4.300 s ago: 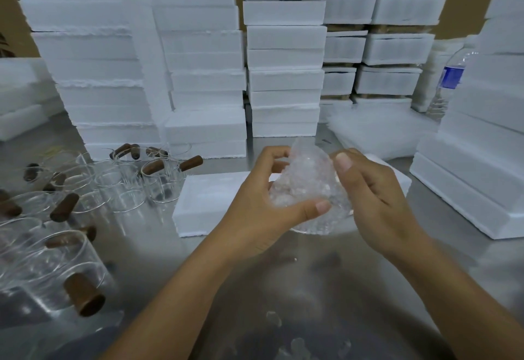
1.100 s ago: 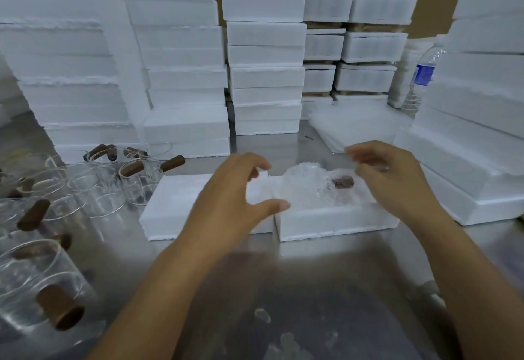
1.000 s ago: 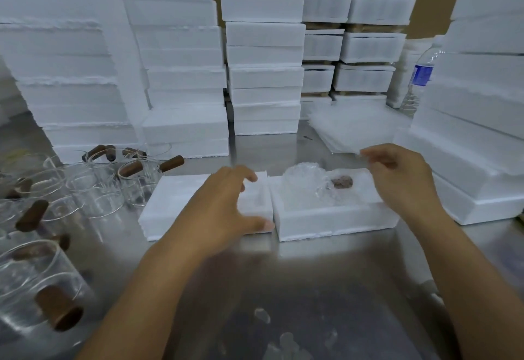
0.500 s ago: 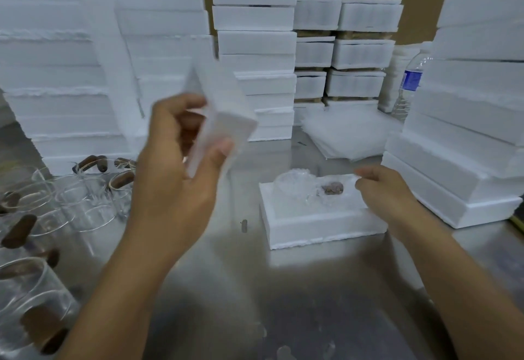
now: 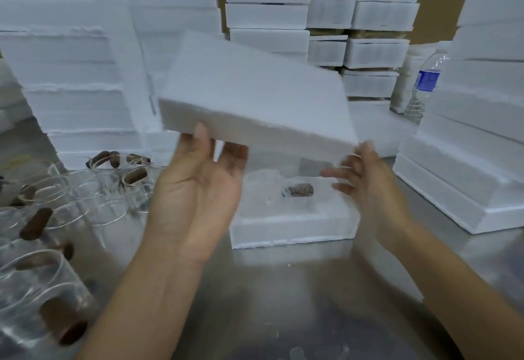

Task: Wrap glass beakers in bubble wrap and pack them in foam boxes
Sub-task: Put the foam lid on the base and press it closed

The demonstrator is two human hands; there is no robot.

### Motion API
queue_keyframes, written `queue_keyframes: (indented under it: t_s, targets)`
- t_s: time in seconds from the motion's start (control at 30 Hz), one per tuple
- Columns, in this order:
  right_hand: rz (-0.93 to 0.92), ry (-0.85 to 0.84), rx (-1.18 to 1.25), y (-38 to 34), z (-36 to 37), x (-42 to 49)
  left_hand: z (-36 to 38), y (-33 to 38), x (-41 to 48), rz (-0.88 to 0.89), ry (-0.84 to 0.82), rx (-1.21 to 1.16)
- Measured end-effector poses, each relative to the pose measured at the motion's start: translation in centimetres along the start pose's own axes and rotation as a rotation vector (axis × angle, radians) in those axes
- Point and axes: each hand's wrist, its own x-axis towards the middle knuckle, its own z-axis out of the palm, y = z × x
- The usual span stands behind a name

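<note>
**Steel table [image 5: 283,288]: foam lid [image 5: 255,98] held over foam box base [image 5: 292,232]**

Backdrop: foam box stacks [image 5: 266,16].
Lid: tilted, in the air above the base.
Left hand [image 5: 195,195]: thumb on near edge, fingers beneath, gripping the lid.
Right hand [image 5: 365,186]: fingers straight, spread at the lid's right corner; contact unclear.
Bubble-wrapped beaker [image 5: 269,186]: lying inside the base.
Unwrapped beakers [image 5: 85,206]: on the table, left.

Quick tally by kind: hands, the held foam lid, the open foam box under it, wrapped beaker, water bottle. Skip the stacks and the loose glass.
hands: 2 (left hand, right hand)
foam lid: 1
foam box, open: 1
wrapped beaker: 1
water bottle: 1
Total: 6
</note>
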Motion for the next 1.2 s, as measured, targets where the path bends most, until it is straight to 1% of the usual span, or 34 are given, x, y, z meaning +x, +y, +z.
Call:
queue_keyframes:
  t_s: [0.07,0.13,0.2,0.27,0.33,0.43,0.47,0.5,0.57,0.6,0.67,0.73,0.8,0.87,0.93,1.0,1.07,1.13,1.2]
  targets:
    - [0.067,-0.097,0.233,-0.7,0.0,-0.4,-0.4,-1.2,-0.1,-0.105,-0.048,0.025]
    - [0.111,-0.173,0.382,-1.2,-0.3,-0.8,-0.7,-1.7,-0.3,-0.186,-0.098,0.066]
    - [0.138,-0.172,0.445,-1.5,-0.5,-0.9,-1.0,-1.8,-0.3,-0.231,-0.114,0.125]
    - [0.201,-0.135,0.458,-1.6,-0.9,-0.8,-1.3,-1.6,-0.2,-0.261,-0.087,0.192]
    - [0.254,-0.113,0.441,-1.6,-1.2,-0.6,-1.6,-1.0,0.2,-0.316,-0.020,0.197]
    - [0.295,-0.100,0.408,-1.7,-1.6,-0.5,-2.0,0.3,0.8,-0.374,0.099,0.119]
    - [0.303,-0.100,0.387,-1.6,-1.7,-0.4,-2.0,0.5,0.8,-0.375,0.118,0.172]
    - [0.315,-0.098,0.363,-1.5,-1.6,-0.4,-1.9,0.6,0.8,-0.367,0.128,0.280]
    - [0.312,-0.098,0.322,-1.5,-1.5,-0.5,-1.9,0.1,0.8,-0.313,0.173,0.520]
    - [0.291,-0.104,0.320,-1.5,-1.4,-0.4,-2.1,-0.2,0.9,-0.275,0.212,0.595]
    - [0.241,-0.095,0.370,-1.5,-1.2,-0.3,-2.3,-0.5,1.0,-0.229,0.287,0.626]
    - [0.211,-0.041,0.369,-1.4,-1.2,0.0,-2.4,-0.5,1.1,-0.213,0.341,0.631]
    - [0.156,-0.029,0.268,-1.2,-1.2,0.2,-2.3,-0.5,1.0,-0.217,0.365,0.672]
    - [0.081,-0.114,0.126,-0.8,-1.0,-0.1,-2.0,-0.5,0.7,-0.231,0.386,0.752]
    - [0.008,-0.169,-0.059,-0.3,-1.0,-0.5,-2.0,-0.6,0.4,-0.240,0.416,0.980]
    - [-0.028,-0.149,-0.208,0.3,-1.1,-0.8,-2.2,-0.5,0.4,-0.218,0.439,1.209]
    - [-0.012,-0.104,-0.249,0.7,-1.3,-0.8,-2.5,-0.4,0.4,-0.199,0.419,1.330]
    - [0.052,-0.084,-0.184,0.7,-1.4,-0.5,-2.7,-0.4,0.4,-0.243,0.387,1.379]
    - [0.150,-0.098,-0.120,0.7,-1.6,0.0,-2.9,-0.5,0.4,-0.304,0.371,1.398]
